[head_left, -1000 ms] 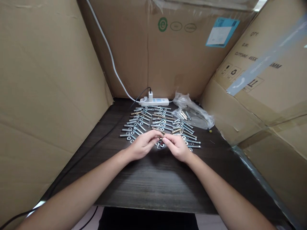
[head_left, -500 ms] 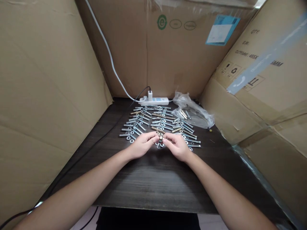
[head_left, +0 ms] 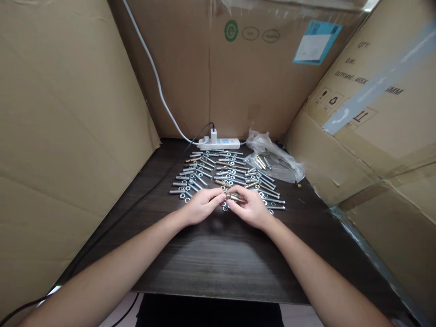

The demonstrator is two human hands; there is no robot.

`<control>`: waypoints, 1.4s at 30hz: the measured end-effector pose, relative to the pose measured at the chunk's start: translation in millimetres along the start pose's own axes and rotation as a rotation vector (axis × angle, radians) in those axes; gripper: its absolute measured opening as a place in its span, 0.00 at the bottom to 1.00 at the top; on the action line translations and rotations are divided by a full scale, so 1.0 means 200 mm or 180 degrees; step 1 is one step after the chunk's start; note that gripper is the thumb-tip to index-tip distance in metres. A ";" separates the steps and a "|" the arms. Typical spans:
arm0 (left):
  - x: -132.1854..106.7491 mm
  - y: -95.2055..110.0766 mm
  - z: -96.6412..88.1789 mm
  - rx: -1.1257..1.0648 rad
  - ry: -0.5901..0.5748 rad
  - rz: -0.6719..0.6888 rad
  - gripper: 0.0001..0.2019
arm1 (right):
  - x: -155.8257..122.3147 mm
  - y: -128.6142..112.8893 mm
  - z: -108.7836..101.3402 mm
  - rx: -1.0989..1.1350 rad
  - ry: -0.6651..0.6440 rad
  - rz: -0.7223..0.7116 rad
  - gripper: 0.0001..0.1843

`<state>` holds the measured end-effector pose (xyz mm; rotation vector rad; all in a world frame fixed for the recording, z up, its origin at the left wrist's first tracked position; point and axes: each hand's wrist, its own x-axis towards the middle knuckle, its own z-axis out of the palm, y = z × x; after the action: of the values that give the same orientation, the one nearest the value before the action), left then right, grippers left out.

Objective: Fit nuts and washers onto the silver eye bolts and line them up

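Between both hands [head_left: 227, 202], a bolt [head_left: 235, 197]

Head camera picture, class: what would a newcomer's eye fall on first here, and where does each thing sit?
First, the two hands meeting at the middle of the dark table: the left hand and right hand pinch a small metal bolt between their fingertips. Just behind them lies a spread of silvery bolts and washers. Tall cardboard boxes wall in the table, with a white power strip at the back.
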<state>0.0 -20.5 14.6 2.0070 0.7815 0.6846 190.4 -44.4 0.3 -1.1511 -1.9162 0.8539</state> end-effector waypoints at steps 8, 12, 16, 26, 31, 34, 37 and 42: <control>0.00 -0.03 0.03 0.0036 0.0667 0.0218 0.09 | 0.00 0.02 0.01 -0.0094 0.0070 0.0014 0.08; 0.00 -0.03 0.04 -0.0042 0.0562 0.0363 0.09 | 0.00 0.01 0.00 -0.0089 0.0073 0.0018 0.09; 0.00 -0.02 0.02 -0.0068 0.0367 0.0329 0.10 | 0.00 0.01 0.00 -0.0127 0.0054 0.0022 0.09; 0.00 -0.02 0.01 -0.0055 0.0112 -0.0092 0.15 | 0.00 -0.01 0.00 -0.0059 -0.0122 -0.0050 0.09; 0.00 -0.01 0.01 0.0201 0.0201 -0.0075 0.13 | 0.00 0.00 0.01 -0.0181 -0.0042 0.0006 0.09; 0.00 -0.01 0.02 0.0239 0.0458 0.0027 0.07 | 0.00 0.01 0.01 -0.0231 0.0000 0.0021 0.09; -0.01 -0.01 0.02 0.0303 0.0553 0.0236 0.08 | 0.00 0.01 0.01 -0.0250 -0.0002 -0.0025 0.09; -0.01 -0.01 0.02 0.0318 0.0404 0.0385 0.09 | 0.00 0.02 0.01 -0.0305 -0.0006 -0.0051 0.09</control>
<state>0.5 -23.1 11.9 2.1307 0.7865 0.8647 190.5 -43.1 -4.0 -1.1899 -1.9837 0.7616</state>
